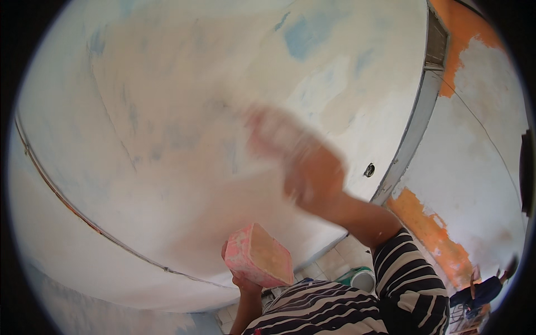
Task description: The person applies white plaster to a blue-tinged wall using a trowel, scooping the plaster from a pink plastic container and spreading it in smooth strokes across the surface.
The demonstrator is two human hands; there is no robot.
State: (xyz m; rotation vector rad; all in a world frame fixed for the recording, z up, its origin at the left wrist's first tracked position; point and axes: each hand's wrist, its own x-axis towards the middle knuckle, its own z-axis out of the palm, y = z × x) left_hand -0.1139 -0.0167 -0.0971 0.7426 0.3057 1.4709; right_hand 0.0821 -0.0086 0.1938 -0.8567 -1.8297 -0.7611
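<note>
Tub, pink (pixel 239 258), clamped in left hand (pixel 246 283). Positioned below right hand (pixel 279 137), blurred before patchy wall (pixel 184 106); cannot tell right grip.

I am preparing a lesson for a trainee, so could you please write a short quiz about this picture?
1. Which hand holds the pink tub? A) left B) right C) both
2. True or false: in the picture, the green container is left of the pink tub.
3. Fill the gap: the right hand, in front of the wall, looks ____, not sharp.

Key: 1. A, the left hand. 2. False; it is to the right. 3. Blurred.
</note>
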